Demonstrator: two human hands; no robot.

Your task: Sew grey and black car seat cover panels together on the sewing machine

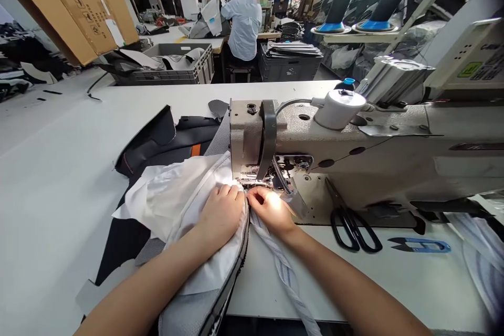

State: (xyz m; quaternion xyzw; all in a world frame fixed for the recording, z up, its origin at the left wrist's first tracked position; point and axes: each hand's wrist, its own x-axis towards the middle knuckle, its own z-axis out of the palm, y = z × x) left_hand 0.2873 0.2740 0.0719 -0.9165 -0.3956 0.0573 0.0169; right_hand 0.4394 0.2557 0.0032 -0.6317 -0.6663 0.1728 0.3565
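Observation:
Beneath the lit needle area of the sewing machine (255, 139) lies the edge of a white and grey fabric piece (169, 199) with a dark edge. My left hand (224, 212) rests on this fabric, fingers laid flat and slightly bent, just left of the presser foot. To its right, my right hand (271, 210) is closed in a pinch on a narrow striped strip (281, 262) close to the needle. From there the strip hangs down over the table's front edge. Black panels (157, 139) with an orange tab spread out behind the fabric.
Black-handled scissors (352, 226) and blue thread snips (421, 244) lie right of my right hand. A white thread spool (340, 109) stands on the machine. Beyond the white table (59, 168) are a grey crate (205, 65), a cardboard box (74, 5) and a seated person (242, 26).

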